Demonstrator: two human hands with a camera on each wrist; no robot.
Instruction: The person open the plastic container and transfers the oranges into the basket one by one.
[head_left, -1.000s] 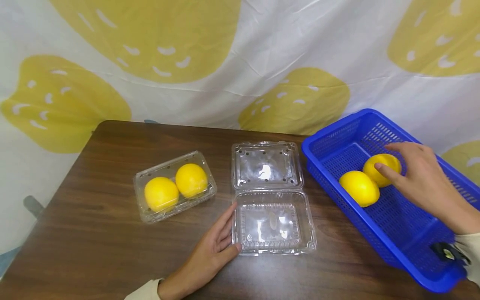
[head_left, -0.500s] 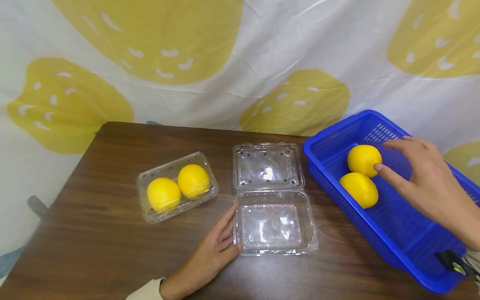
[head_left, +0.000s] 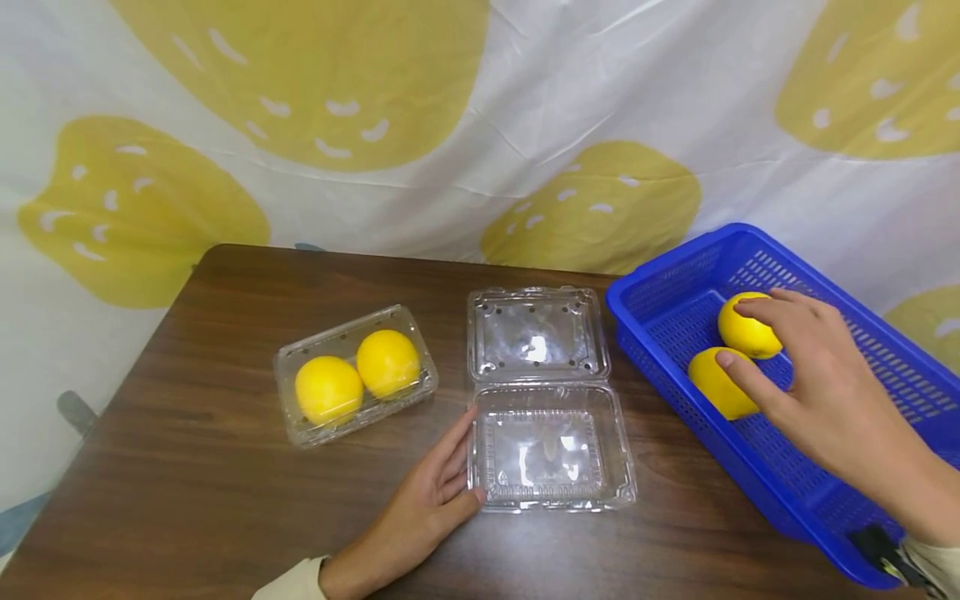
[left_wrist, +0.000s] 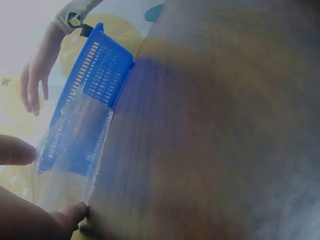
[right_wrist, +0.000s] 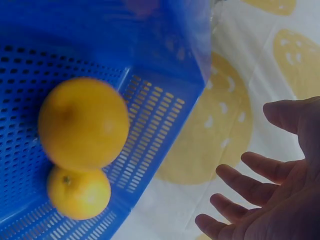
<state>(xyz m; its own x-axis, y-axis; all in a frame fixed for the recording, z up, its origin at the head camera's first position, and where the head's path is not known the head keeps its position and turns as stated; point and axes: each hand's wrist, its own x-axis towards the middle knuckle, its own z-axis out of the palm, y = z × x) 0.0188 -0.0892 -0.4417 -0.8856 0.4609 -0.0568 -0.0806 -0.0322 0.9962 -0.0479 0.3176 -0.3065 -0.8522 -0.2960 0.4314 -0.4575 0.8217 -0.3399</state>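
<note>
Two yellow-orange oranges sit together in the blue basket (head_left: 825,492): a far one (head_left: 746,321) and a near one (head_left: 716,379). My right hand (head_left: 825,383) hovers over them, thumb and fingers spread, its thumb overlapping the near orange in the head view. Nothing lies between those fingers (right_wrist: 250,185) in the right wrist view. My left hand (head_left: 420,500) touches the left side of an unfolded clear plastic clamshell box (head_left: 551,446), thumb at its near corner. The hinged lid (head_left: 536,333) lies back, away from me. In the left wrist view, thumb and finger straddle the box's end.
Left of the unfolded box stands a closed clear clamshell (head_left: 352,375) with two oranges inside. All this rests on a brown wooden table (head_left: 187,467). A white cloth (head_left: 420,208) with yellow prints hangs behind the far edge, close to the basket.
In the basket, the far orange rolled away to the left, then came back partly right. My right hand drew back slightly, then moved left over the oranges. The left hand stays in place.
</note>
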